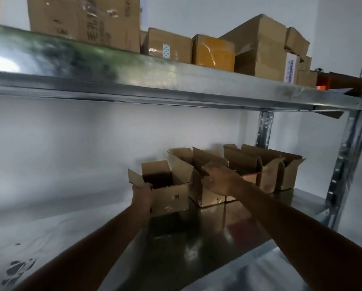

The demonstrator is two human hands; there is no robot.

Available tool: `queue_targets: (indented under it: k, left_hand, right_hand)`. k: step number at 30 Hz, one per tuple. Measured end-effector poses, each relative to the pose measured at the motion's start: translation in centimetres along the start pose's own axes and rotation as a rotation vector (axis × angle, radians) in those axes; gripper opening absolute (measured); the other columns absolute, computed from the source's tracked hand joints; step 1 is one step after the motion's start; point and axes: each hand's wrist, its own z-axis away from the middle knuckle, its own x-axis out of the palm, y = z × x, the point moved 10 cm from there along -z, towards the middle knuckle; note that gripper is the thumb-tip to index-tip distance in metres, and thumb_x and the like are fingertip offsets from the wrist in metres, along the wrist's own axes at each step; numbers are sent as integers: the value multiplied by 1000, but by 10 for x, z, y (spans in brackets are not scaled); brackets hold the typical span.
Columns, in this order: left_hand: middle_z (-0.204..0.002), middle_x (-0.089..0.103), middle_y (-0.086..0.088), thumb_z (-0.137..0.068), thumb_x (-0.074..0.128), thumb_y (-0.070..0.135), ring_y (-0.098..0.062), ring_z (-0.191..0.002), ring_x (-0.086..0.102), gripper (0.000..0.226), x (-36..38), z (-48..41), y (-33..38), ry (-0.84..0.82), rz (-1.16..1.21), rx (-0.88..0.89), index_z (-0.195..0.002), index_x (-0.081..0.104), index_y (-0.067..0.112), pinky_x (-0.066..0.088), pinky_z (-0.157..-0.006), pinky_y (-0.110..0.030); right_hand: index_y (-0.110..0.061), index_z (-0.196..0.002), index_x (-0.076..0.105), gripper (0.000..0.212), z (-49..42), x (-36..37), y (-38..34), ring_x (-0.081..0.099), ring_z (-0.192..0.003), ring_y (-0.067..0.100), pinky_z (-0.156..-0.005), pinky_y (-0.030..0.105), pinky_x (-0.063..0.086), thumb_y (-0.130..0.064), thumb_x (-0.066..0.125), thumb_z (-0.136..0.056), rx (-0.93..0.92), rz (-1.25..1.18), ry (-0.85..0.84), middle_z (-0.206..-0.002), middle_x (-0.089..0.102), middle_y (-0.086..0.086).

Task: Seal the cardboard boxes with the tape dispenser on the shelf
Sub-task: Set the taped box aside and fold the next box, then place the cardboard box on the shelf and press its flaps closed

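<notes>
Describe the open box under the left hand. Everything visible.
The leftmost box is small, plain brown cardboard, upright on the metal shelf. Its top is open, with flaps standing up at the left, back and right. The inside is dark, so any contents cannot be told. The front wall bears a small dark mark and a glossy patch low down. The left hand grips its near left corner at the rim. The neighbouring box sits close on its right.

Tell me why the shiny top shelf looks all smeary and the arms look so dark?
Head view: the upper shelf is smeared by motion blur, with a white glare patch at its left end; the right hand is blurred too, the left hand gripping the open box less so; both arms sit in dim light and read as dark shapes.
</notes>
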Motion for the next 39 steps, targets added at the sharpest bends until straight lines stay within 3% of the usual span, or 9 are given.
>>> queue_targets:
  k: [4, 7, 9, 14, 17, 19, 28, 33, 39]
  left_hand:
    - [-131, 56, -15, -100, 48, 26, -35, -118, 56, 43, 20, -30, -16, -12, 43, -46, -142, 42, 16, 45, -106, -59]
    - [-130, 58, -15, -100, 48, 27, -35, -116, 58, 44, 30, -47, -27, -12, 15, -67, -141, 42, 16, 47, -105, -59]
    - [-130, 59, -15, -100, 49, 27, -36, -117, 59, 46, 39, -53, -34, 1, 5, -81, -143, 42, 17, 47, -105, -57]
    - [-138, 56, -16, -96, 59, 26, -38, -122, 57, 60, 55, -60, -45, 34, -6, -81, -150, 35, 18, 48, -105, -57]
    - [-122, 64, -11, -94, 64, 31, -29, -105, 66, 52, 52, -54, -44, 66, 27, -87, -141, 43, 22, 61, -80, -45]
    - [-115, 62, -6, -93, 66, 32, -16, -94, 61, 53, 43, -50, -33, 119, 26, -34, -139, 45, 19, 51, -64, -31]
    - [-151, 45, 3, -96, 62, 49, -14, -140, 40, 55, -9, 27, 64, 388, -827, 567, -142, 50, 23, 33, -111, -30]
    - [-159, 41, -2, -96, 61, 48, -31, -153, 23, 42, -69, 103, 86, 586, -1244, 607, -132, 63, 26, 23, -120, -58]
    - [-165, 28, 5, -99, 47, 57, -26, -156, 7, 46, -196, 219, 99, 783, -1409, 430, -139, 54, 35, 7, -123, -60]
  right_hand:
    - [-16, -107, 65, 26, -26, 23, 17, 59, -112, 22, -116, 44, 24, -36, 49, -101, -53, 123, -115, -111, 66, 3]
    - [-30, -90, 58, 16, -34, 31, 25, 60, -94, 17, -88, 37, 46, -42, 53, -99, -82, 72, -66, -96, 61, -7]
    - [-32, -95, 59, 17, -37, 35, 29, 58, -93, 15, -76, 36, 48, -48, 54, -97, -89, 32, -47, -100, 57, -10]
    - [-31, -114, 59, 29, -41, 42, 36, 56, -100, 15, -86, 44, 51, -50, 52, -93, -131, 60, -26, -114, 58, -9]
    - [-31, -123, 58, 35, -41, 42, 40, 55, -107, 16, -89, 44, 49, -49, 50, -94, -160, 14, -67, -120, 56, -8]
    - [-28, -134, 56, 43, -42, 36, 39, 56, -116, 19, -90, 41, 49, -44, 51, -95, -188, -25, -81, -127, 56, -5]
    - [-24, -142, 52, 63, -32, -3, -38, 47, -133, 14, -95, 30, 36, -65, 34, -98, -481, -224, 102, -147, 53, -5]
    - [-25, -150, 46, 64, -9, 28, -148, 38, -144, 16, -112, 34, 25, -65, 35, -101, -693, -249, 80, -156, 45, -5]
    - [-19, -147, 49, 61, 47, 61, -291, 29, -147, 19, -117, 34, 22, -59, 36, -103, -918, -264, 3, -158, 43, 1]
